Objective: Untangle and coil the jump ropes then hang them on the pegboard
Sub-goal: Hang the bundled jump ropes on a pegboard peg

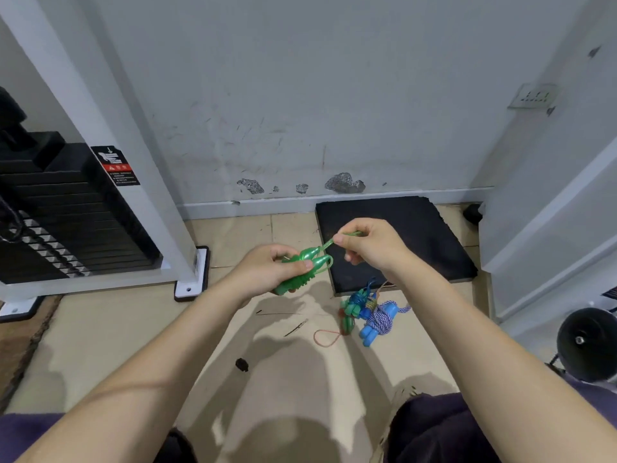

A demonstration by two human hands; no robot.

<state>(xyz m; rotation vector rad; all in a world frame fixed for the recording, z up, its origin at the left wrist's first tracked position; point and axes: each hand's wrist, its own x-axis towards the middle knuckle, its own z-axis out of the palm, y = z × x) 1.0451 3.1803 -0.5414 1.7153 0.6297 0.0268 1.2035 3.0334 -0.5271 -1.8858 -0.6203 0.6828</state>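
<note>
Green jump rope [309, 265] sits in the middle of the frame, held up above the floor between both hands. Its two ribbed handles lie side by side in the left hand [267, 270], whose fingers and thumb curl round them. From the handle tops a short length of green cord [329, 243] runs up and to the right into the right hand [370, 243], which pinches it between thumb and forefinger, with the cord end poking out past the knuckles.

Below and right of the hands, a pile of other jump ropes [367, 312] rests on the tan floor: a blue-handled one wound with blue-and-white cord, a green one, and a thin red loop trailing to the left. Just above the pile lies a black rubber mat [417, 228] against the scuffed grey wall. A black weight stack [66, 212] in a white frame fills the left side of the frame. A wall socket [534, 95] shows at the upper right, and a dark round weight [584, 342] at the right edge.
</note>
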